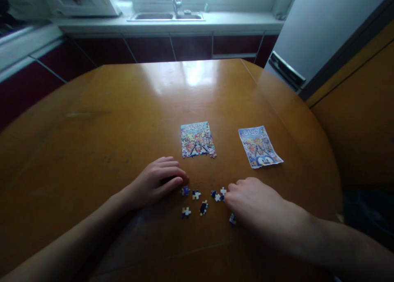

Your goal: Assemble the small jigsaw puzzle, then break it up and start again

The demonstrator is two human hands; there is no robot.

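Note:
A partly assembled jigsaw puzzle (pixel 197 139) lies on the round wooden table (pixel 123 118), with a printed reference picture (pixel 259 146) to its right. Several loose blue-and-white puzzle pieces (pixel 200 200) are scattered in front of the puzzle. My left hand (pixel 158 180) rests on the table with fingers curled down, its fingertips beside the leftmost loose piece (pixel 185 190). My right hand (pixel 254 204) lies knuckles up, fingers bent over the rightmost pieces (pixel 219 195); another piece (pixel 232 219) pokes out beneath it. What its fingers hold is hidden.
Beyond the table runs a kitchen counter with a sink and tap (pixel 168 14). A grey fridge (pixel 310 31) stands at the right, next to a wooden panel (pixel 360 109). The table edge curves away close to my right forearm.

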